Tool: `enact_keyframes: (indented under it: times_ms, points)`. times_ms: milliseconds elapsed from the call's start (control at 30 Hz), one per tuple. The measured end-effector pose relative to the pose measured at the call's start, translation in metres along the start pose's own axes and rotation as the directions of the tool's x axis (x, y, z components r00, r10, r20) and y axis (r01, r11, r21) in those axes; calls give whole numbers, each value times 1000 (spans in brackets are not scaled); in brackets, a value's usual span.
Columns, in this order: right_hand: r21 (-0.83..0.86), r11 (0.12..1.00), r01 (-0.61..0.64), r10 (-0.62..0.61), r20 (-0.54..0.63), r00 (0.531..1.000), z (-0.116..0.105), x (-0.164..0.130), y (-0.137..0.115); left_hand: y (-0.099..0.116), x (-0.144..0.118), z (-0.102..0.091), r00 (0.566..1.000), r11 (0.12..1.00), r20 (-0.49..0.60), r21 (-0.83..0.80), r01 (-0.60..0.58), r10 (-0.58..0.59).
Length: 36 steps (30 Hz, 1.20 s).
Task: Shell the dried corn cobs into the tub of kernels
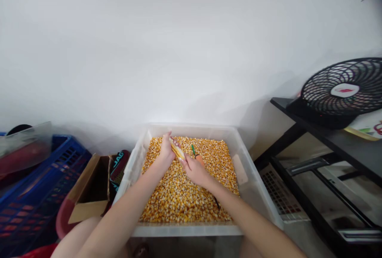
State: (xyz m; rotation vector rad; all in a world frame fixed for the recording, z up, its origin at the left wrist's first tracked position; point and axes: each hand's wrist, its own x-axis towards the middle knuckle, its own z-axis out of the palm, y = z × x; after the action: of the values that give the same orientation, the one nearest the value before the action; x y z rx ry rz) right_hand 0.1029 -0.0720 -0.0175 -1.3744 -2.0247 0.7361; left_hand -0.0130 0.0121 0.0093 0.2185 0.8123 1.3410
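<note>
Forearms reach up from the bottom edge into my tub [135, 158], mid-frame, full of loose kernels [179, 198]. Left hand [166, 150] grips the cob [177, 150] at its top; right hand [195, 169] closes on its lower end. Green tool [193, 149] lies just right. Fan [343, 90] sits upper right, blue crate [36, 194] lower left.

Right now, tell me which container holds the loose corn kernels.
The clear plastic bin under both hands, between the cardboard box and the black rack. The blue crate holds none visible.
</note>
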Motion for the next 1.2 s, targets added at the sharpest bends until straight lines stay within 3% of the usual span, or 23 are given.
enact_keyframes:
  times_ms: [100, 200, 567, 667, 767, 900, 1000, 1100, 1200]
  points:
    - [-193, 981, 5, -4, 4, 1000, 6, -2, 1, -2, 0, -1, 1000, 1000, 17, 7, 9, -10]
    - [-243, 970, -5, 2, -15, 1000, 11, -2, 3, -1, 0, -3, 999, 999, 24, 18, 30, -30]
    - [110, 993, 38, -33, -45, 998, 5, -1, -4, 5, 5, -4, 998, 1000, 53, -3, 23, -23]
    - [168, 983, -75, 86, -60, 994, 8, 0, 1, 5, 3, -3, 997, 1000, 75, 12, 26, -27]
    - [285, 941, -185, 193, -1, 981, 10, 1, 5, 7, 2, -2, 995, 1000, 99, 16, 21, -22]
    - [418, 897, -144, 113, 98, 989, 9, 2, 7, 13, 1, -1, 997, 998, 42, -15, 59, -58]
    - [357, 929, -97, 65, 101, 993, 8, 1, 9, 16, 1, -2, 997, 996, 0, -36, 82, -82]
    - [354, 930, -103, 76, 88, 993, 8, 1, 13, 16, 2, -3, 995, 995, -1, -35, 96, -96]
    - [495, 853, -167, 109, 144, 984, 7, 3, 14, 14, 3, -3, 994, 993, -2, -41, 111, -111]
